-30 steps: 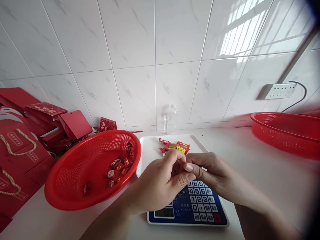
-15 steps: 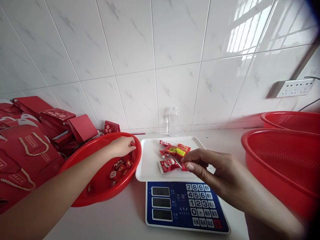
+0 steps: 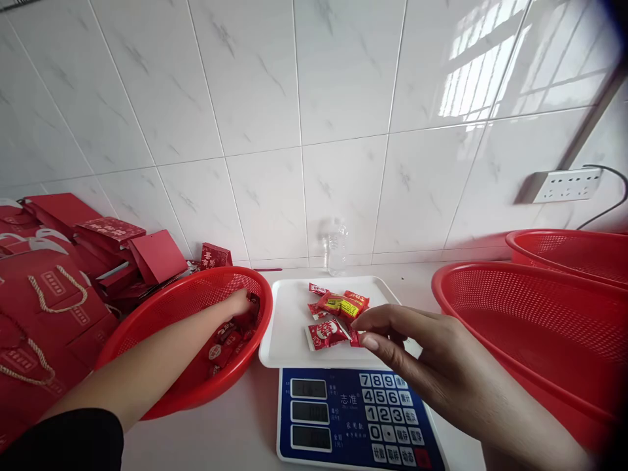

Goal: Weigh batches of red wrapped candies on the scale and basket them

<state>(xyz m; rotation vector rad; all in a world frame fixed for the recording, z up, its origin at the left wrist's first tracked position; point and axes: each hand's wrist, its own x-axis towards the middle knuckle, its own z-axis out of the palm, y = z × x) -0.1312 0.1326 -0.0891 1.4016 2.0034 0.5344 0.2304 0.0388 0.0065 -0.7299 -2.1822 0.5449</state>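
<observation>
My left hand [image 3: 240,302] reaches down into the red perforated basket [image 3: 186,297] on the left. Its fingers are hidden among small red-wrapped candies [image 3: 223,350], so I cannot see what they hold. Over the white tray [image 3: 287,350] of the scale, my right hand [image 3: 426,353] is in a pinch. Its thumb and forefinger close at the edge of a small red wrapped candy [image 3: 356,337]. Beside them on the tray lie several candy packets, among them a red and white one [image 3: 326,333] and a red and yellow one [image 3: 341,304].
A blue scale panel [image 3: 348,418] with number keys is in front of the tray. A clear plastic bottle [image 3: 337,252] stands against the tiled wall. Two red baskets [image 3: 520,314] sit at the right. Red gift bags [image 3: 53,314] and boxes [image 3: 157,254] crowd the left side.
My left hand has gone deeper into the left basket, and its fingers are now hidden. My right hand stays at the same candies. The view has shifted slightly.
</observation>
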